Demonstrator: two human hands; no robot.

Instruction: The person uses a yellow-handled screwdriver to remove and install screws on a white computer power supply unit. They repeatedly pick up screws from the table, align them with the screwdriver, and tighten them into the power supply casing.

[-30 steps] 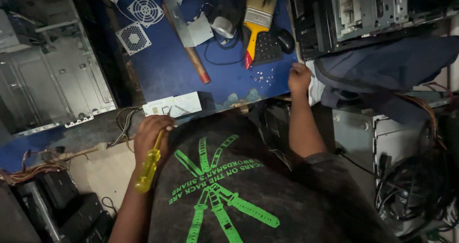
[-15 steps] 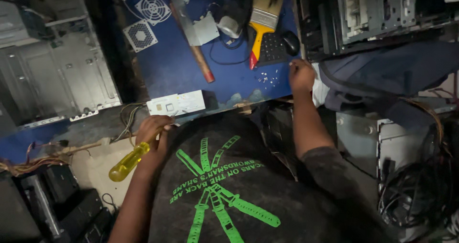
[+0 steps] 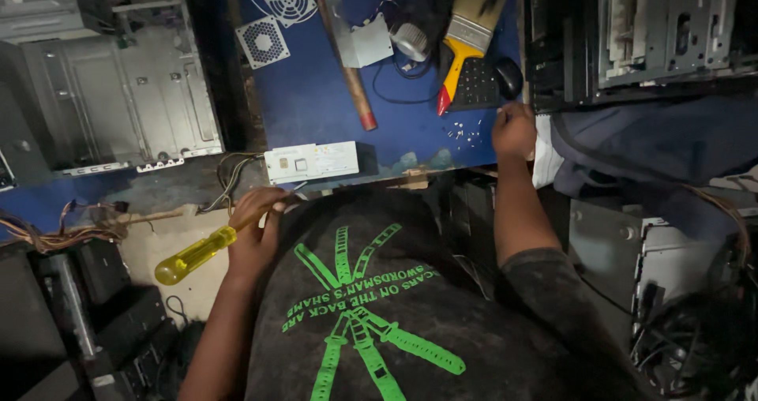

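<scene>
Holding: left hand [image 3: 254, 229] closed around yellow-handled screwdriver [image 3: 193, 255], just below the power supply [image 3: 310, 162].
Right hand [image 3: 514, 129]: curled by loose screws [image 3: 462, 132], right of the power supply; grip unclear.
Progress: screws lie out; power supply cover appears on.

Single head-worn view, looking steeply down from close above the person's chest onto the blue tabletop [image 3: 316, 109] edge; both forearms within frame.

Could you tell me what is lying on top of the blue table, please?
On the blue table: two fans, a brush, a wooden stick, small screws. The right hand covers whatever lies beneath it.
</scene>
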